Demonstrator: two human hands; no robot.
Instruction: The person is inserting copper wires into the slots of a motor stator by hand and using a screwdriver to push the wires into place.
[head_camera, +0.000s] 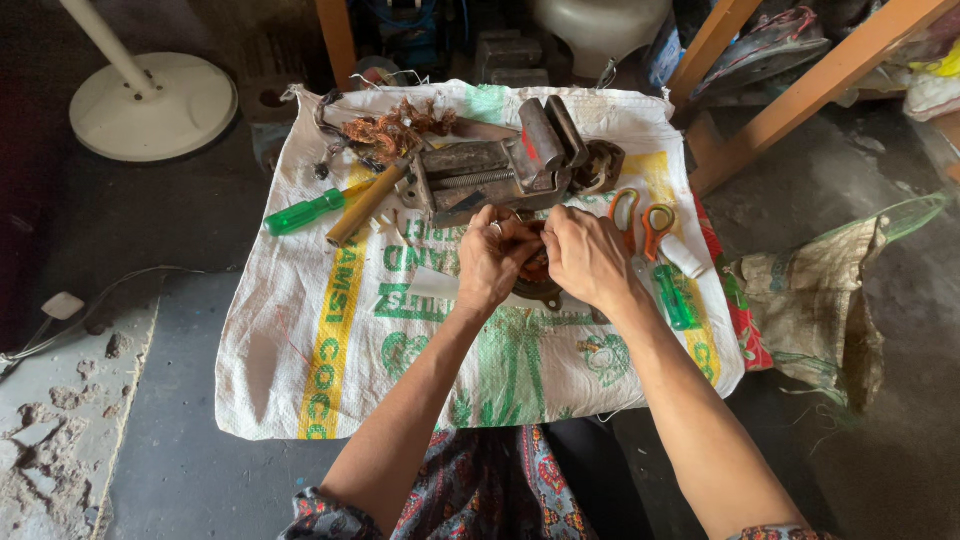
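My left hand (493, 258) and my right hand (585, 256) meet over a round dark metal part with copper-coloured winding (538, 281), both gripping it just above a white woven sack (320, 370) spread on the floor. The part is mostly hidden by my fingers. Right behind my hands stands a rusty metal bench vise (500, 165).
On the sack lie a green-handled screwdriver (305, 212), a wooden-handled tool (365, 205), a tangle of copper wire (395, 130), orange-handled scissors (640, 222) and a second green-handled tool (675, 297). A white fan base (150, 105) stands far left; wooden legs (800, 95) rise at right.
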